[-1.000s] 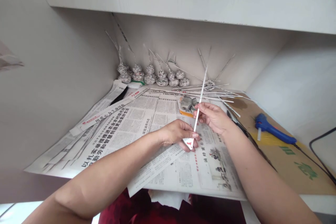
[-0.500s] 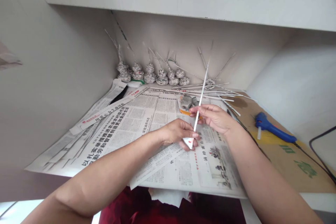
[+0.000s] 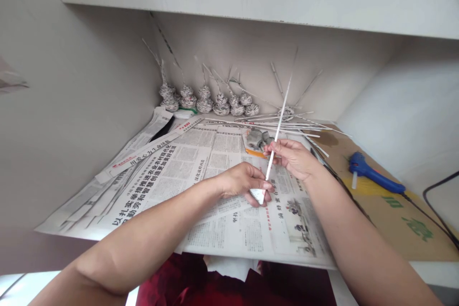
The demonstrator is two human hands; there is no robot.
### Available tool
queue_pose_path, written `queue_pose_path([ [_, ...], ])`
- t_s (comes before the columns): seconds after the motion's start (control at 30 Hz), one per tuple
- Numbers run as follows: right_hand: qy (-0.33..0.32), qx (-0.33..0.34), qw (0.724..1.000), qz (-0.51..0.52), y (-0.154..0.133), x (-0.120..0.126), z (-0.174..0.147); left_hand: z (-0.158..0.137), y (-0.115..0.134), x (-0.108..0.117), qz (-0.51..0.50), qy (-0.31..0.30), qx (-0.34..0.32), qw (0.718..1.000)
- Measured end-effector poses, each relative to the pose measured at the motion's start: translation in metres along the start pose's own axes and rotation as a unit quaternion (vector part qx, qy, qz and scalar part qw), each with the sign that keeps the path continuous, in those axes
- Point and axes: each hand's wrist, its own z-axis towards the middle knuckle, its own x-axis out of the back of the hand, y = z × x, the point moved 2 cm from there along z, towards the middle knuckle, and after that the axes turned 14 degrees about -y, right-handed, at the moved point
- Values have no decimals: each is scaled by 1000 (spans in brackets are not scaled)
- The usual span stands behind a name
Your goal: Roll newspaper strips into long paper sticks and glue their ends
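Observation:
A thin rolled paper stick [image 3: 278, 126] slants up and away between my hands, its far end narrow and faint against the back wall. Around its lower end, where a flat unrolled bit of paper strip still shows, my left hand [image 3: 247, 182] is closed. My right hand [image 3: 292, 157] pinches the same stick higher up, thumb against fingers. Both hands are above a newspaper sheet [image 3: 154, 201] spread over the surface. Just beyond my right fingers lies a grey crumpled lump [image 3: 255, 138] on something with an orange edge [image 3: 255, 152].
Several woven paper gourds [image 3: 221, 105] line the back wall. Loose paper sticks [image 3: 297, 129] lie near a round woven start [image 3: 286, 114]. Cut newspaper strips [image 3: 143, 153] are stacked left. A blue glue gun [image 3: 375, 174] with a cord rests on cardboard [image 3: 387, 229] at right. A shelf edge [image 3: 251, 16] overhangs.
The stick's upper end has shifted slightly right, and my right hand has turned a little along it. At the lower end, less of the flat paper shows its red mark.

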Motion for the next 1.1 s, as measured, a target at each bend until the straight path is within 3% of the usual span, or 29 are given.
queue_pose_path([
  [0.2,-67,-3,998,-11,-4,-3,-2,0,0,0,2,2,-2,1000],
  [0.37,-3,6,1000,-18,-6,0,-3,1,-1,1,9,-2,6,1000],
  [0.53,-69,-9,997,-26,-7,-2,-4,1,-1,2,13,0,9,1000],
  [0.7,10,2,1000,-27,-7,1,-3,1,-2,2,11,-6,16,1000],
  [0.87,-56,-2,998,-33,-9,-1,-4,0,-1,2,11,3,14,1000],
  [1.03,4,5,999,-32,-10,2,-5,0,0,2,15,-3,8,1000],
  [1.1,-15,1,999,-30,-10,1,-5,0,0,2,16,1,5,1000],
])
